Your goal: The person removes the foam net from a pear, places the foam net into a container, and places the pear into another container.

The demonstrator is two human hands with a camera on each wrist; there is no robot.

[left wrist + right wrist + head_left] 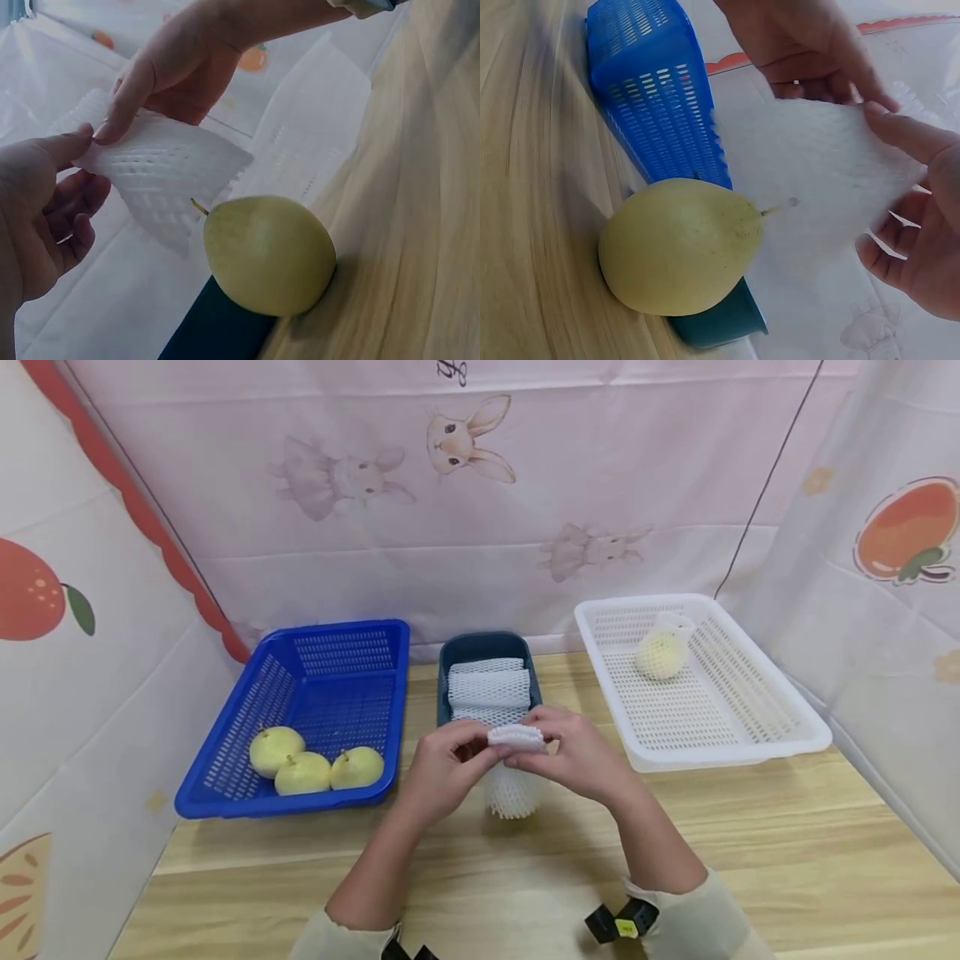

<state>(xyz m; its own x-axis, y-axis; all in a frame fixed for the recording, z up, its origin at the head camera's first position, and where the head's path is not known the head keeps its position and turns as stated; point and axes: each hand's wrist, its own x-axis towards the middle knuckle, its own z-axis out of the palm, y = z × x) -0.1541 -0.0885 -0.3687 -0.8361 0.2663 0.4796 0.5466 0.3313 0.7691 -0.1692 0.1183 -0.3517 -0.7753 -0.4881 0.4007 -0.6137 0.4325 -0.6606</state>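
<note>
A white foam fruit net [516, 737] is stretched between both hands over the middle of the table, its lower edge hanging down. My left hand [444, 767] pinches its top rim from the left with thumb and fingers. On the opposite side my right hand [576, 752] pinches the same rim. Beneath the net a yellow-green pear [270, 255] stands on the table with its stem upward, close to the net's lower edge. In the head view the net and hands hide this pear.
At the left, a blue basket [401, 710] holds three pears [302, 773]. Behind the hands, a dark green bin [480, 643] contains several folded foam nets [489, 687]. A white basket [720, 760] at the right holds a netted pear [662, 654]. Printed curtains surround the wooden table [787, 852].
</note>
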